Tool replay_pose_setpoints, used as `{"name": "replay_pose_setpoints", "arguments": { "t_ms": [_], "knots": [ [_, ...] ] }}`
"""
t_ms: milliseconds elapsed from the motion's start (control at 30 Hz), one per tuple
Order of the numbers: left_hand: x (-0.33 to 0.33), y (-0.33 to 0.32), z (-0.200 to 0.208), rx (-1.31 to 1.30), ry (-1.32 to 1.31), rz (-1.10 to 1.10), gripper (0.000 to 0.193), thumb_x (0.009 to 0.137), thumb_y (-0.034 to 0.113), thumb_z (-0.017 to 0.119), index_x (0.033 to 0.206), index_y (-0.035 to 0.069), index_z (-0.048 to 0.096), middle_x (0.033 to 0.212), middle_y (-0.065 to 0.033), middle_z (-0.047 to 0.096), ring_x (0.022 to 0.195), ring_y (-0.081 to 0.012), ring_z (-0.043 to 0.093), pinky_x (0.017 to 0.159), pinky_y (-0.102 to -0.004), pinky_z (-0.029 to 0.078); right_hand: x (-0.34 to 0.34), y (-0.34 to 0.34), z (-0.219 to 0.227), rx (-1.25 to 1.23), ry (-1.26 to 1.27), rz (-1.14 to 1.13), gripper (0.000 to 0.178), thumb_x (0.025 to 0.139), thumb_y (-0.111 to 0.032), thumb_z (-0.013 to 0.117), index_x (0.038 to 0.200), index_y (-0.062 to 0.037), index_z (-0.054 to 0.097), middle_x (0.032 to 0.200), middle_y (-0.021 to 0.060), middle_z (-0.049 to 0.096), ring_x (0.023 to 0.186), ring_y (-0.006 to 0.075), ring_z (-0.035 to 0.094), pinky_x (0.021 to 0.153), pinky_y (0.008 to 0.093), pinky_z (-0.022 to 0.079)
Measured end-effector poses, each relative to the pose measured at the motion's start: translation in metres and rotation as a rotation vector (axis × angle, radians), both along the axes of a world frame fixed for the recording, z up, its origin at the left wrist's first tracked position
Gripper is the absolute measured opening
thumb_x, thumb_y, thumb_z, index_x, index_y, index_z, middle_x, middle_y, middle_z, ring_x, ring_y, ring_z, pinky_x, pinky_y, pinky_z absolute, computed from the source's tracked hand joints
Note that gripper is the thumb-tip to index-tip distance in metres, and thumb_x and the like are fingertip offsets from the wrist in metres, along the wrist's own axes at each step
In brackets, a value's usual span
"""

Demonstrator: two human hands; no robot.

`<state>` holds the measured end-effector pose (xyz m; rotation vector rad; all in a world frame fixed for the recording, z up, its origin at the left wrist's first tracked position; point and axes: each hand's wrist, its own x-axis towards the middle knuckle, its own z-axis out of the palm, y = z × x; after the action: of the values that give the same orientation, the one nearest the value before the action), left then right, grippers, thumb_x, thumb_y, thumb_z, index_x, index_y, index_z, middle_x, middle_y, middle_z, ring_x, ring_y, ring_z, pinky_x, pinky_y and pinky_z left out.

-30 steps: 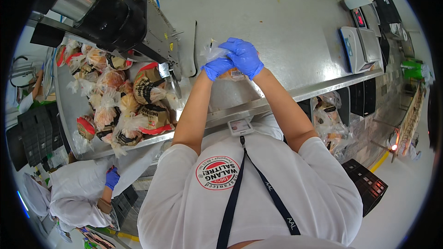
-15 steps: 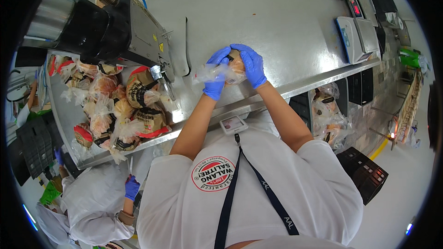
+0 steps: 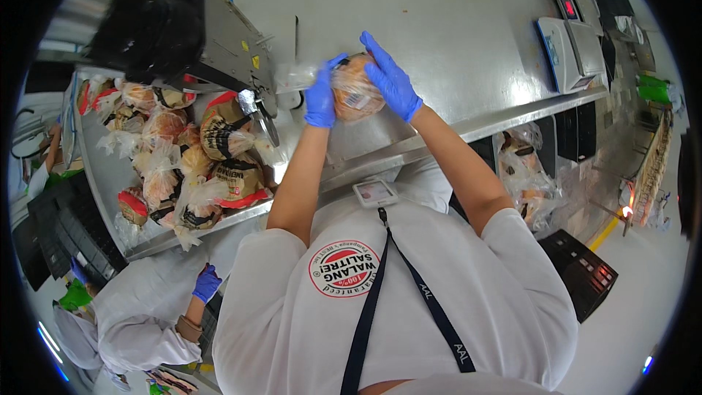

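A round, orange-pink bagged ham (image 3: 357,95) in clear plastic, with a white label on its side, is held between my two blue-gloved hands above the steel table. My left hand (image 3: 321,95) closes around its left side, where the loose, blurred end of the bag (image 3: 294,77) sticks out to the left. Against the upper right side presses my right hand (image 3: 393,80), its fingers long and reaching past the ham. To the left stands a black and grey machine (image 3: 219,51) with a shiny metal part (image 3: 256,113) low on its front.
Several bagged hams (image 3: 164,146) crowd the table's left end. A digital scale (image 3: 567,55) sits at the right. Below the table edge are a crate of bagged products (image 3: 525,175) and a black crate (image 3: 578,271). A co-worker in white (image 3: 146,314) stands lower left.
The ham has turned, so its labelled side now shows, and has shifted slightly left. My left hand moved left, and my right fingers straightened upward. The co-worker's gloved hand shifted slightly.
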<state>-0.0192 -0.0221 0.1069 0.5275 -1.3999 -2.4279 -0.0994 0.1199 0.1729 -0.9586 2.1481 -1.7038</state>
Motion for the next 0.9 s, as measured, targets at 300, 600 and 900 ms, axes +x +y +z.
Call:
{"name": "replay_pose_setpoints", "arguments": {
  "t_ms": [300,600,900],
  "knots": [
    [-0.013,-0.018,0.103,0.676,-0.176,-0.138,0.050,0.098,0.032,0.027,0.121,-0.007,0.047,0.121,-0.0195,0.053,0.112,-0.0299,0.051,0.099,-0.0415,0.038,-0.027,0.039,0.036,0.018,1.088,0.267,0.080,0.062,-0.024,0.081,0.130,-0.0194,0.039,0.133,0.0173,0.037,0.122,0.0409,0.037,0.097,0.0465,0.038],
    [-0.042,-0.034,0.132,0.750,0.445,-0.232,0.043,0.097,0.036,0.032,0.090,0.003,0.059,0.109,-0.0137,0.060,0.108,-0.0254,0.051,0.094,-0.0387,0.040,0.000,0.014,0.063,-0.080,0.056,0.141,0.080,0.067,-0.018,0.074,0.133,-0.0025,0.031,0.130,0.0115,0.043,0.116,0.0218,0.046,0.098,0.0330,0.038],
    [-0.001,-0.005,0.122,1.172,0.102,0.225,0.035,0.096,0.030,0.036,0.068,0.012,0.047,0.056,-0.0020,0.043,0.083,-0.0186,0.054,0.097,-0.0402,0.036,-0.007,0.029,0.058,-0.336,0.164,0.098,0.119,0.049,-0.025,0.088,0.141,-0.0095,0.014,0.139,0.0144,0.029,0.125,0.0277,0.037,0.104,0.0387,0.032]
  ]
}}
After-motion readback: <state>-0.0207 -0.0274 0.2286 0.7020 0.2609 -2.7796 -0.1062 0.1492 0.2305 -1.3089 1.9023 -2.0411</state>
